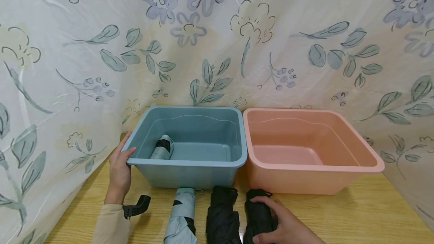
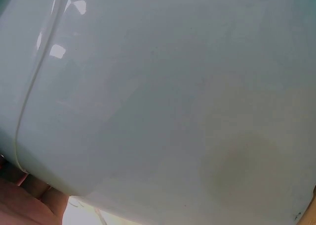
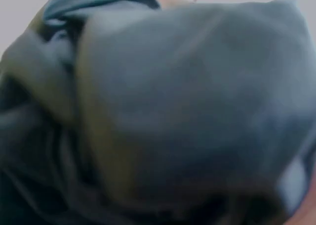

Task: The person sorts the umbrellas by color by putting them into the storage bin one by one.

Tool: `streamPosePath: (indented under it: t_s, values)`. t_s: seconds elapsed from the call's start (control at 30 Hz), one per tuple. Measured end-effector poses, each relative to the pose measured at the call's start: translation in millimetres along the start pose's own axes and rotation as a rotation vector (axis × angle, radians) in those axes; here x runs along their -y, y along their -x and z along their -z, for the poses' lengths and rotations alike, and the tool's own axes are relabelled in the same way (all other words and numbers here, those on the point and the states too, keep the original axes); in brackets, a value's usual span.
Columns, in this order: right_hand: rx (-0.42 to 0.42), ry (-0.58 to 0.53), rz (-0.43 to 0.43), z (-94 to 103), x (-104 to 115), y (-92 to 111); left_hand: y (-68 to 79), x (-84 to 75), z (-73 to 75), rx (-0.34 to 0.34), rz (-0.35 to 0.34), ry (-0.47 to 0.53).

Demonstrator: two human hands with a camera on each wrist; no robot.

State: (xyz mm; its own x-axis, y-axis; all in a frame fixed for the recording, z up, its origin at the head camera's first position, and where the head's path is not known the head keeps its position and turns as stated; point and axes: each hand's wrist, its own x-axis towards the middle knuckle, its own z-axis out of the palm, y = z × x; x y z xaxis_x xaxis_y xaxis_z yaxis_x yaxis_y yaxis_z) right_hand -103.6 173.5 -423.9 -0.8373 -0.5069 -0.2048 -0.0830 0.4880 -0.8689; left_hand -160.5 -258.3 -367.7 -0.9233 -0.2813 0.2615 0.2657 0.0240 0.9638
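My left hand grips the left rim of a blue plastic bin, thumb over the edge. The bin's wall fills most of the left wrist view, with some fingers at its lower left corner. With my right hand I hold a black folded umbrella, thumb and a finger round its right side. Its dark fabric looms close and blurred in the right wrist view. Left of it lie another black folded umbrella and a light blue folded umbrella. Inside the blue bin is a light blue rolled umbrella with a black band.
A pink plastic bin stands against the blue bin's right side. Both are on a wood-grain table. Behind and at the sides hangs a flower-patterned sheet. A black strap mount is on my left wrist.
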Motion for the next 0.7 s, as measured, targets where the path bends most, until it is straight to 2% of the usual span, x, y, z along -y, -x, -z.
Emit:
streamPosePath:
  t_s: [0.13, 0.27, 0.4, 0.6, 0.7]
  values:
    - [-0.023, 0.023, 0.114, -2.3, -0.1, -0.6, 0.5, -0.4, -0.2, -0.001, -0.006, 0.005]
    - [-0.011, -0.05, 0.189, -3.8, -1.2, -1.1, 0.5, 0.1, -0.3, 0.0, 0.0, 0.002]
    - [0.007, -0.119, 0.206, -4.2, -2.7, -1.8, 0.2, 1.0, -0.1, 0.004, 0.004, -0.002]
    - [-0.035, -0.001, 0.188, -3.6, -2.1, -1.3, 0.2, 1.1, 0.7, 0.003, 0.0, -0.006]
    - [-0.026, -0.002, 0.197, -3.1, -1.6, -1.4, 0.6, 0.8, 0.9, 0.001, 0.0, -0.004]
